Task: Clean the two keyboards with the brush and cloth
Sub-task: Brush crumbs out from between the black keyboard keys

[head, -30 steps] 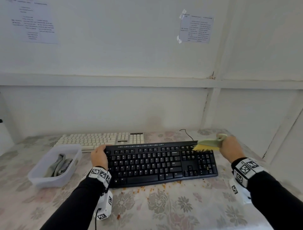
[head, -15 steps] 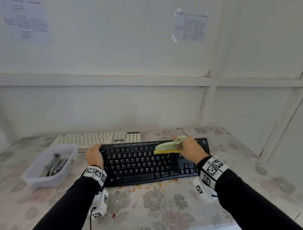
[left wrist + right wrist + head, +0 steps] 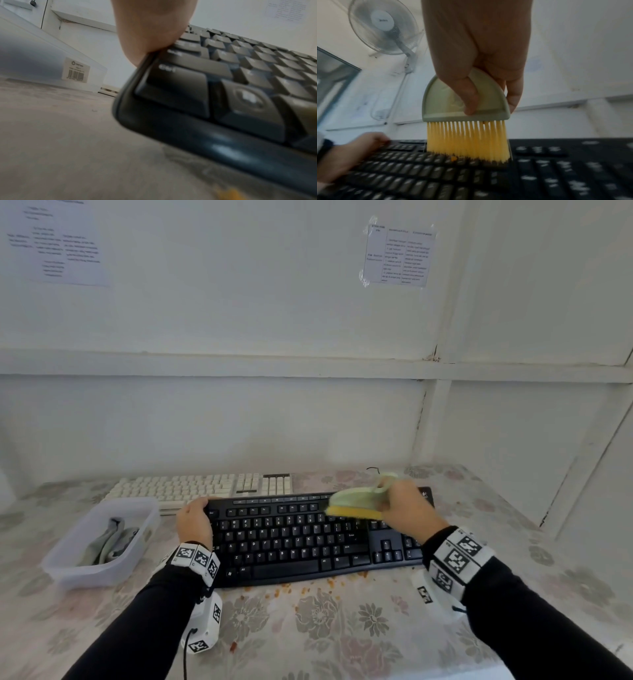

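Note:
A black keyboard (image 3: 301,539) lies across the middle of the table, with a white keyboard (image 3: 202,486) behind it to the left. My right hand (image 3: 406,505) grips a pale green brush (image 3: 359,501) with yellow bristles (image 3: 467,140). The bristle tips rest on the upper key rows right of centre. My left hand (image 3: 193,520) holds the black keyboard's far left corner, thumb curled over its edge (image 3: 150,40). A grey cloth (image 3: 109,542) lies in the clear plastic tub (image 3: 78,571) at the left.
Orange crumbs (image 3: 308,585) are scattered on the floral tablecloth (image 3: 342,628) just in front of the black keyboard. One crumb (image 3: 453,158) sits among the keys by the bristles. The wall stands close behind the table. A fan (image 3: 385,27) hangs on the wall.
My right hand has swept the brush leftward from the keyboard's far right end to the upper rows right of centre. My left hand has kept its hold on the left corner.

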